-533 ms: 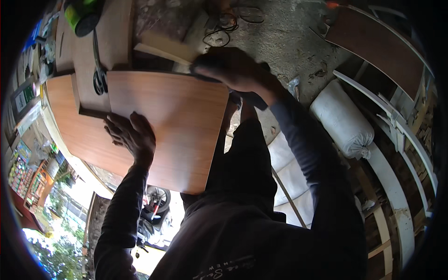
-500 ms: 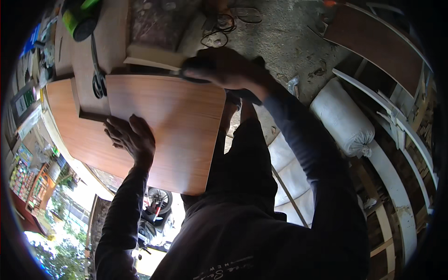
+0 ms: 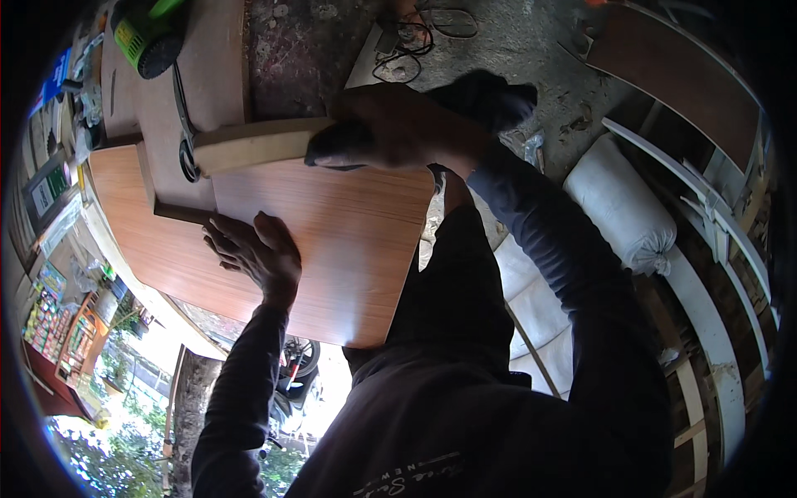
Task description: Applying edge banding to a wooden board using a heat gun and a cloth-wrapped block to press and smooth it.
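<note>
A wood-grain panel (image 3: 340,241) with a notched far side lies in front of me. My left hand (image 3: 261,253) rests on it, fingers apart and palm down, near the notch. At the panel's far right edge my right hand (image 3: 398,124) is closed round a long tool with black, rounded grip parts. A pale flat strip (image 3: 261,143) reaches left from this hand, over the panel's far edge; whether it belongs to the tool I cannot tell. Dark-handled scissors (image 3: 189,158) lie past the strip's left end. The right fingers are partly in shadow.
A green and black power tool (image 3: 154,46) lies at the far left on a brown board (image 3: 216,66). Black cable (image 3: 407,50) is on the concrete floor. To the right are a white sack (image 3: 623,203) and wooden frame pieces (image 3: 706,349). A motorbike wheel (image 3: 303,357) shows below the panel.
The pale strip and my right hand have come nearer across the panel's far edge, the strip's left end now by the scissors. My left hand stays on the panel; the whole view has shifted slightly.
</note>
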### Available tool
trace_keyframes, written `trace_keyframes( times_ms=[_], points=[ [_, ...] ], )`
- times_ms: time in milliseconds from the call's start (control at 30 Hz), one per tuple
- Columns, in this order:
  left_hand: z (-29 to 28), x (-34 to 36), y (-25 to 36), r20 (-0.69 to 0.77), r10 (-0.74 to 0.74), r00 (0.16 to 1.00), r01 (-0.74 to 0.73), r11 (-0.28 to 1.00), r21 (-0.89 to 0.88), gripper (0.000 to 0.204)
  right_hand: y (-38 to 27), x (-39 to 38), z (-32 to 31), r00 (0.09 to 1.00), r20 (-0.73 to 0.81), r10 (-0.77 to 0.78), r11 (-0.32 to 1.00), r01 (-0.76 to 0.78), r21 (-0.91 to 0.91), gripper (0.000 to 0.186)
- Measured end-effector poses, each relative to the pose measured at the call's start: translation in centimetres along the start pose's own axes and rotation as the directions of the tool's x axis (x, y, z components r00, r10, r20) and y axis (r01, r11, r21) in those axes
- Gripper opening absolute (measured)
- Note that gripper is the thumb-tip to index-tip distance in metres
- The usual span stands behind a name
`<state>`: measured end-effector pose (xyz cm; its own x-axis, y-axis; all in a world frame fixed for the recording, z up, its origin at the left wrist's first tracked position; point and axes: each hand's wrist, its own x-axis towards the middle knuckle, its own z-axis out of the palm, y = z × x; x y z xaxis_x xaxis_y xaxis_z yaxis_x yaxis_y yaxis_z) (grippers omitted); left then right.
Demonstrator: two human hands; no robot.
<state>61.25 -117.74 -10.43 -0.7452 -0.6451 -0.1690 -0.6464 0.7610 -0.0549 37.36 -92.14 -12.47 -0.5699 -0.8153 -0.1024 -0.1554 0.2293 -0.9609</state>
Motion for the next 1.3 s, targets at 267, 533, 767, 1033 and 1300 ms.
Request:
trace_keyframes(
  times_ms=[267, 533, 767, 1033, 1300],
  points=[
    [0.0, -0.2, 0.0, 0.020, -0.019, 1.000, 0.020, 0.999, -0.030, 0.102, -0.5, -3.4, -0.1, 0.960, -0.072, 0.271, 0.942, -0.280, -0.183, 0.067],
    [0.0, -0.1, -0.5, 0.002, 0.019, 1.000, -0.019, 0.999, -0.037, 0.104, -1.4, -5.3, 2.0, 0.882, -0.164, 0.442, 0.888, -0.404, 0.219, 0.057],
    [0.1, -0.4, -0.6, 0.004, 0.019, 1.000, -0.019, 1.000, -0.013, 0.108, -0.7, -9.2, 7.5, 0.568, -0.594, 0.569, 0.804, -0.537, 0.256, 0.048],
    [-0.2, -0.2, -0.2, 0.007, 0.031, 1.000, -0.030, 0.999, -0.009, 0.109, -2.1, -10.7, 9.9, 0.377, -0.519, 0.767, 0.640, -0.511, 0.574, 0.065],
    [-0.3, -0.4, -0.3, 0.018, 0.019, 1.000, -0.019, 1.000, -0.006, 0.111, -1.5, -9.5, 6.7, 0.589, -0.541, 0.600, 0.800, -0.463, 0.383, 0.060]
  ],
)
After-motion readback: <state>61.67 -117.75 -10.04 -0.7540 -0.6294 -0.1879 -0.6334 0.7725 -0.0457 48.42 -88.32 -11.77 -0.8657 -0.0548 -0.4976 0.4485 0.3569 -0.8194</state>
